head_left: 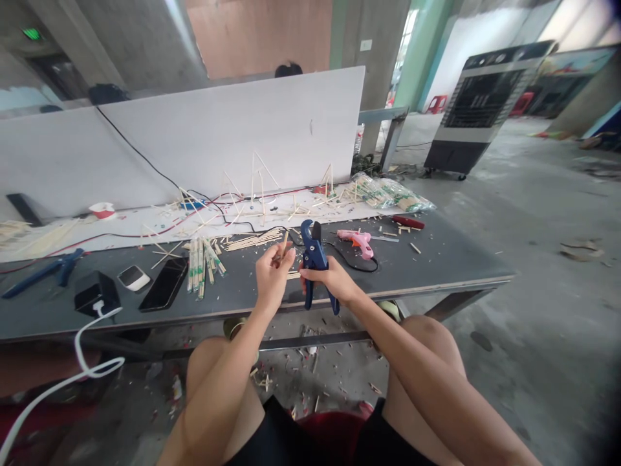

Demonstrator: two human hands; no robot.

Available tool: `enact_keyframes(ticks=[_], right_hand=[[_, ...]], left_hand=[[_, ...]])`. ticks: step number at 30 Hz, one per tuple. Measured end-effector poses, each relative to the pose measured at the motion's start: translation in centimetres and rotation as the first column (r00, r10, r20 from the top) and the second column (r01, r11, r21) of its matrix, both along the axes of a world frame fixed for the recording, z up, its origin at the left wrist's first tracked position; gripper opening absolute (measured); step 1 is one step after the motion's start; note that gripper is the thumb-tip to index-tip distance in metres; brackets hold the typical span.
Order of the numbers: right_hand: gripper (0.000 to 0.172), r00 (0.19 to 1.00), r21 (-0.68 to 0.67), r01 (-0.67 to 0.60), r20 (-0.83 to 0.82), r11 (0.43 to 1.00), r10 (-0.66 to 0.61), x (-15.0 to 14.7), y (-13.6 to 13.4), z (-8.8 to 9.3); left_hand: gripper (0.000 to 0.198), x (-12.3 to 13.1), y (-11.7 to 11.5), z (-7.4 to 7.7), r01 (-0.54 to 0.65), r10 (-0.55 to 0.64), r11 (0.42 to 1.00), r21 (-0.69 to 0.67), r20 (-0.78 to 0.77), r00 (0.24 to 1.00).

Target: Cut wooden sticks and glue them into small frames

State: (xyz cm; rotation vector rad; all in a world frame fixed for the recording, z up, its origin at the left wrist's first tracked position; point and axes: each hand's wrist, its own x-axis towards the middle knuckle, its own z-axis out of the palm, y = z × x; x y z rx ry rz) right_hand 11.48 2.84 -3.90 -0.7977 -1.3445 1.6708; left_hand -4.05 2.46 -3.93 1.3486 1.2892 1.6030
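Note:
My right hand (336,279) is wrapped round the handle of a blue pipe cutter (315,254), its hooked jaw and dark blade pointing up, away from me. Just left of it, my left hand (272,275) pinches a short wooden stick (285,238) that stands up between thumb and fingers. A small gap separates the stick from the cutter. Behind my left hand lies a row of loose wooden sticks (257,239). Wrapped chopsticks (198,265) rest to the left. On the right is a pink glue gun (356,243) with a black cord.
A phone (165,283), a small white device (134,278), a black charger (97,292) and blue pliers (46,272) lie left. Stick frames (262,188) stand before a white board (233,142). Packs of chopsticks (392,193) and a red-handled tool (407,222) are right.

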Motion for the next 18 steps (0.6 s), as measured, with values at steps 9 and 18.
enact_keyframes(ticks=[9,18], right_hand=[[0.022,0.995,-0.008,-0.096,0.032,0.995,0.096,0.1,-0.3,0.0],[0.029,0.904,-0.06,0.398,-0.147,0.916,-0.402,2.8,1.0,0.9]], left_hand=[[0.031,0.3,0.9,0.4,0.128,-0.118,0.99,-0.059,0.142,0.983],[0.027,-6.1,3.3,1.8,-0.382,0.389,0.921,-0.076,0.252,0.886]])
